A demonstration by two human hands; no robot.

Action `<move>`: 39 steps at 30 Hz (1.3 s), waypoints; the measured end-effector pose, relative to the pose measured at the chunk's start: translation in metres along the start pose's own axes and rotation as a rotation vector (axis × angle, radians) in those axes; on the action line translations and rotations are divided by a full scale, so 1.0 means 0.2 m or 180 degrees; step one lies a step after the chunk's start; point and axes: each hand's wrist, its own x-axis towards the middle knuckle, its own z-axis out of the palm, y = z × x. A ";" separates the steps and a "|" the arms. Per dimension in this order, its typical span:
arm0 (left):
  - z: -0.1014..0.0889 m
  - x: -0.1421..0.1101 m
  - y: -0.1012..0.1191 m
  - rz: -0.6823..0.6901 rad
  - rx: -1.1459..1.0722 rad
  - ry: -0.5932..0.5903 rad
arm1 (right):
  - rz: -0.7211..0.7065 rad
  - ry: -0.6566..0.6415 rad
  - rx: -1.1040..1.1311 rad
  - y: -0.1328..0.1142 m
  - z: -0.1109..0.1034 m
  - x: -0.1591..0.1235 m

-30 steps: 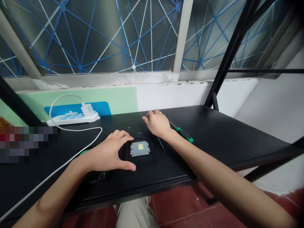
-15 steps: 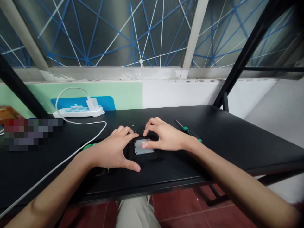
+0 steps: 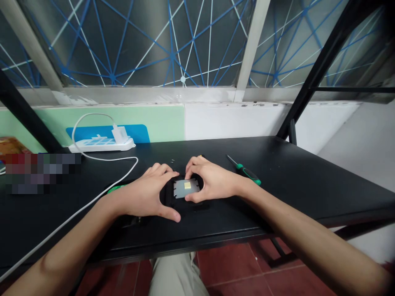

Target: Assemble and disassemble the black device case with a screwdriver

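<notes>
A thin silver metal plate [image 3: 179,190] with notched edges lies over a black, flat device [image 3: 169,193] on the desk. On the plate's top is a small pale yellow square pad [image 3: 187,185]. My right hand [image 3: 207,177] spans the plate, thumb on its near edge and fingertips at its far edge. To the left, my left hand [image 3: 154,192] rests with thumb and fingers wide apart, its fingertips by the device's far left corner. Much of the device is hidden by my hands and blends into the black desktop.
A green and black screwdriver [image 3: 248,174] lies right of my right hand. Tiny screws [image 3: 173,160] sit beyond the device. A green item [image 3: 115,189] shows behind my left wrist. The white cable [image 3: 101,200] runs from a power strip [image 3: 105,144] across the desk's left.
My right thumb has moved off the plate's middle to its near edge, uncovering the yellow pad. My left hand has stayed almost in place.
</notes>
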 end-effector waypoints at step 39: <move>-0.05 0.03 0.03 0.0461 0.0639 0.1773 | -0.0375 0.1136 -0.0742 0.03 -0.02 0.00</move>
